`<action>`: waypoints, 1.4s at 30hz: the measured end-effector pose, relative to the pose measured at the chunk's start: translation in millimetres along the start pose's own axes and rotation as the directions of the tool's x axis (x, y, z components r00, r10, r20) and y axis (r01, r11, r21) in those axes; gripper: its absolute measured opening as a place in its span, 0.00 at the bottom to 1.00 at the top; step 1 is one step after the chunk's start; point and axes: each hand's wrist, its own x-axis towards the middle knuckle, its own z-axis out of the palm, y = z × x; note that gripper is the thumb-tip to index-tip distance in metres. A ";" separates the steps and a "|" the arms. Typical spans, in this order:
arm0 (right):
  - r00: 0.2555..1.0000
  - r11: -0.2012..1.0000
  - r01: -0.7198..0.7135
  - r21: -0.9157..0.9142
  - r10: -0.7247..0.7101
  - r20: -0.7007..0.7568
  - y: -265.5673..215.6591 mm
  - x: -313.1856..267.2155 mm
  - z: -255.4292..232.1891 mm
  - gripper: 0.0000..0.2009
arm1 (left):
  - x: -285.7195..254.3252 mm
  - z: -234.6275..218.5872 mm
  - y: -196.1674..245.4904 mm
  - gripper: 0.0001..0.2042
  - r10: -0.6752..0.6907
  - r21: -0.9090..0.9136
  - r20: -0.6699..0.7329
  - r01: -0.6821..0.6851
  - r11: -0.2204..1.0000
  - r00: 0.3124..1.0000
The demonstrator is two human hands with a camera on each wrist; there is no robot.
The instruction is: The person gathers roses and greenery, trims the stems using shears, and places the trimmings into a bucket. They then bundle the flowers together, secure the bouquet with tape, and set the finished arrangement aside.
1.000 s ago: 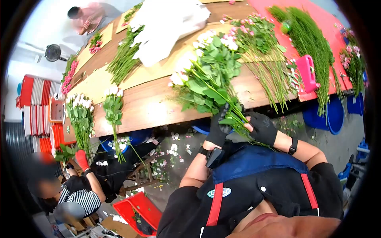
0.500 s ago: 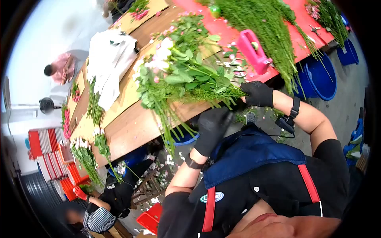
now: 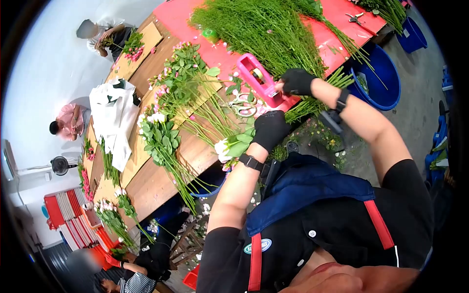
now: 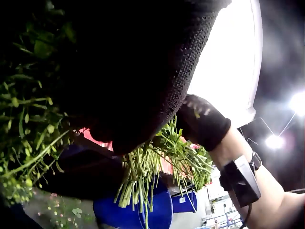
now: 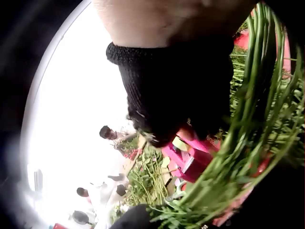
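My left hand, in a black fingerless glove, grips a flower bunch; a white rose and leaves poke out left of the wrist. The right wrist view shows long green stems of the bunch rising from beside the left hand. Black-gloved too, my right hand has curled fingers, with bare fingertips right at the end of the pink tape dispenser. That dispenser stands on the red table cover. I cannot tell whether these fingers pinch a strip of tape, which does not show.
Scissors lie left of the dispenser, pruning shears farther right. A big heap of feathery greenery covers the red sheet. White roses lie on the wooden table. Blue buckets stand beyond the edge. Other people work around.
My view has turned toward the red-covered end. The bunch, earlier stretched across the table with the right hand at its stems, is now in the left hand; the right hand has moved to the dispenser.
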 end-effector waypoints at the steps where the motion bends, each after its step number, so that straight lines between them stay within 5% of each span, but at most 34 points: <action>1: 0.980 0.970 0.127 -0.208 -0.155 -0.127 5.9 15.2 12.9 0.13 | 2.6 -7.1 4.8 0.19 0.004 -0.008 -0.003 -0.004 1.000 1.000; 3: 0.870 0.832 0.317 -0.455 -0.446 -0.209 8.5 33.9 26.1 0.10 | 11.6 -7.2 -0.2 0.24 -0.028 -0.051 0.033 0.030 0.998 0.999; 4: 0.915 0.981 0.138 -0.134 -0.178 -0.362 -11.1 25.9 26.9 0.09 | 17.5 -5.0 -8.2 0.24 -0.019 -0.069 0.026 0.021 0.997 0.999; 7: 0.858 0.963 0.269 -0.033 -0.255 -0.447 -47.2 -38.4 29.3 0.08 | 32.9 -6.5 -36.3 0.24 -0.003 -0.173 0.016 0.005 0.985 1.000; 8: 0.836 0.945 0.324 -0.047 -0.309 -0.454 -50.0 -65.5 35.2 0.08 | 47.3 -0.3 -57.1 0.22 0.198 -0.110 0.132 -0.184 0.977 0.971; 10: 0.849 0.919 0.376 -0.114 -0.391 -0.356 -26.3 -84.8 53.1 0.07 | 29.9 -54.4 -36.3 0.17 0.133 -0.571 0.297 0.064 0.818 0.946; 11: 0.870 0.859 0.415 0.298 -0.279 -0.407 -23.6 -86.8 61.3 0.06 | 21.1 -65.5 -26.2 0.17 0.205 -0.645 0.313 0.049 0.763 0.927; 12: 0.899 0.639 0.408 0.653 -0.155 -0.410 -19.3 -86.6 68.0 0.06 | 13.0 -73.7 -17.7 0.17 0.280 -0.712 0.322 0.037 0.701 0.904; 13: 0.898 0.634 0.421 0.649 -0.191 -0.396 -5.1 -84.0 73.4 0.09 | 8.4 -76.4 -14.0 0.16 0.353 -0.774 0.322 0.030 0.632 0.878; 16: 0.983 0.578 0.174 0.797 -0.152 -0.104 21.6 -58.7 77.4 0.12 | 5.8 -63.0 -16.6 0.22 0.165 -0.531 0.373 0.064 0.845 0.913; 17: 0.878 0.708 0.478 0.521 -0.411 -0.246 21.5 -48.5 69.3 0.14 | 2.1 -63.3 -15.0 0.21 0.139 -0.435 0.335 0.022 0.900 0.932; 20: 0.559 0.774 0.633 0.006 -0.452 -0.695 -32.0 -53.3 44.1 0.18 | -12.6 -69.2 -4.3 0.20 0.128 -0.179 0.164 -0.098 0.979 0.978; 21: 0.506 0.722 0.685 -0.095 -0.566 -0.650 -14.8 -41.1 48.4 0.23 | -16.9 -73.2 1.0 0.20 0.154 -0.133 0.077 -0.143 0.981 0.985; 22: 0.603 0.708 0.675 -0.210 -0.692 -0.397 -17.1 -49.9 33.3 0.24 | -21.0 -75.7 5.1 0.21 0.187 -0.086 -0.013 -0.188 0.979 0.982; 23: 0.728 0.809 0.584 -0.059 -0.555 -0.403 -25.1 -59.1 28.2 0.21 | -16.2 -68.5 -3.7 0.21 0.174 -0.106 -0.002 -0.174 0.979 0.985; 26: 0.748 0.894 0.446 -0.032 -0.392 -0.536 -8.5 -52.7 69.0 0.16 | -11.6 -58.8 -12.1 0.21 0.179 0.054 -0.181 -0.172 0.984 0.967; 28: 0.775 0.943 0.330 0.038 -0.248 -0.582 27.0 -24.7 104.1 0.14 | -1.5 -42.2 -22.5 0.21 0.081 0.122 -0.168 -0.060 0.991 0.983; 30: 0.935 0.931 0.252 0.262 -0.165 -0.313 23.1 -24.8 102.9 0.14 | 6.3 -33.2 -32.7 0.22 0.001 0.161 -0.183 0.029 0.987 0.983; 34: 0.976 0.562 0.210 0.800 -0.167 -0.139 -8.5 -46.2 95.5 0.10 | 5.9 -28.2 -49.5 0.18 0.012 0.264 -0.246 0.055 0.963 0.969; 35: 0.997 0.603 0.056 0.796 -0.077 -0.012 -33.1 -61.8 74.0 0.12 | 3.8 -23.7 -50.6 0.17 0.045 0.369 -0.186 0.027 0.929 0.981; 36: 0.890 0.504 0.452 0.736 -0.313 -0.332 -24.4 -52.6 87.3 0.14 | -4.3 -25.7 -42.2 0.16 0.134 0.396 -0.223 -0.036 0.918 0.966; 38: 0.993 0.361 0.109 0.926 0.012 -0.121 -43.4 -72.5 76.3 0.14 | -10.4 -33.9 -33.8 0.14 0.175 0.346 -0.212 -0.094 0.933 0.962; 40: 0.996 0.139 -0.085 0.987 -0.010 0.087 -66.2 -96.6 47.9 0.14 | -20.5 -42.6 -35.6 0.14 0.222 0.235 -0.199 -0.173 0.956 0.955; 41: 0.997 0.174 0.064 0.983 -0.048 -0.056 -53.2 -86.2 58.3 0.16 | -23.7 -50.1 -37.0 0.15 0.239 0.160 -0.158 -0.214 0.964 0.958; 42: 0.972 0.377 0.214 0.901 -0.177 -0.157 -41.6 -94.3 55.0 0.16 | -27.6 -58.0 -36.9 0.15 0.261 0.084 -0.122 -0.252 0.964 0.958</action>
